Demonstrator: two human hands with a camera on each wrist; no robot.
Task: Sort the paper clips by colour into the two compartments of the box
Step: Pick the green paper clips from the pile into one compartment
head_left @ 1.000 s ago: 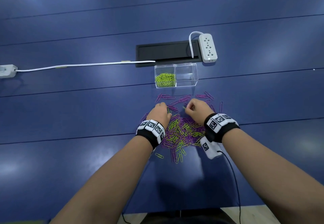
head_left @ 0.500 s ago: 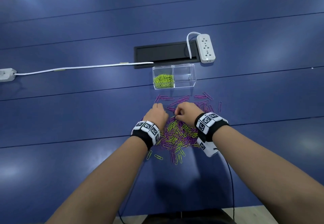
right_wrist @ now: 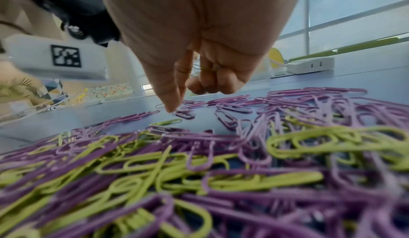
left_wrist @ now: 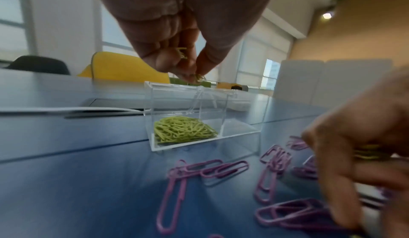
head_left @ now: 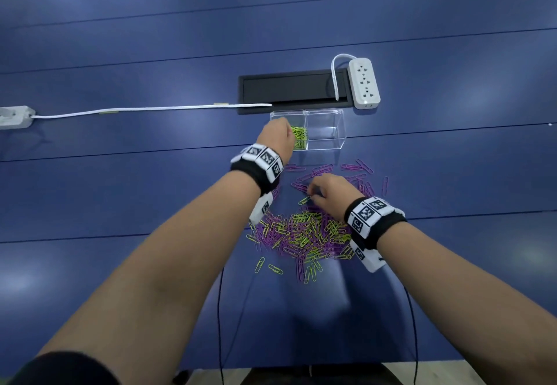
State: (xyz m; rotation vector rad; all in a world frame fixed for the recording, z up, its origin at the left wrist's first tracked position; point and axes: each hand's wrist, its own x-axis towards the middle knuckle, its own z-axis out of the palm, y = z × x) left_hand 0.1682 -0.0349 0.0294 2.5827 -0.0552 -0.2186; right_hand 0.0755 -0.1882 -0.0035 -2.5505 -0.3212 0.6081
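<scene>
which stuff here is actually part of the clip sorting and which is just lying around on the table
Part of the job:
- clear two-compartment box
- green clips in its left compartment
- mixed green and purple pile
- loose purple clips
- left hand, holding green clips over the box
- right hand, picking at the pile

Just lying about:
- white power strip
- white cable
- black cable hatch

One clear box with two compartments. Two white power strips. Green clips and purple clips are too many to count.
</scene>
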